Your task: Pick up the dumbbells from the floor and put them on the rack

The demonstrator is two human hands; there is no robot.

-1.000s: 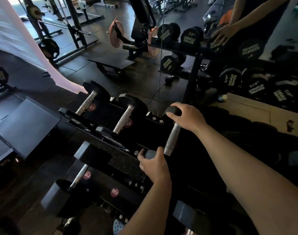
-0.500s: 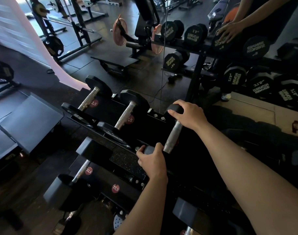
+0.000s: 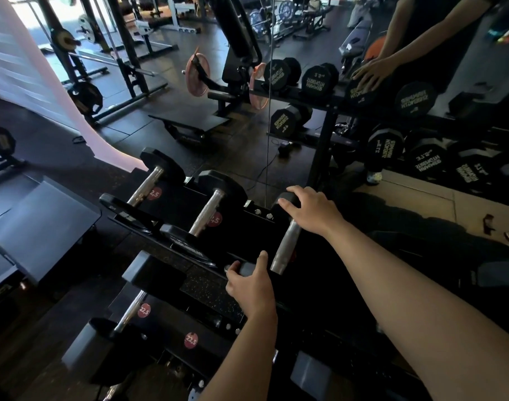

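Note:
A black dumbbell with a steel handle (image 3: 286, 246) lies on the top tier of the black rack (image 3: 256, 211). My right hand (image 3: 312, 211) covers its far head, fingers curled over it. My left hand (image 3: 251, 285) grips its near head at the rack's front edge. Two more dumbbells (image 3: 214, 208) rest on the same tier to the left, beside red weight labels. On the lower tier another dumbbell (image 3: 130, 312) sits by a 22,5 label.
A mirror behind the rack reflects a person's arm and more dumbbells (image 3: 315, 81). A flat bench (image 3: 42, 227) stands left of the rack. Weight machines and plates (image 3: 198, 75) fill the far floor. A wooden ledge (image 3: 438, 204) runs at the right.
Both hands stay on the same dumbbell's heads. The view has shifted slightly; the dumbbell sits in nearly the same place on the top tier.

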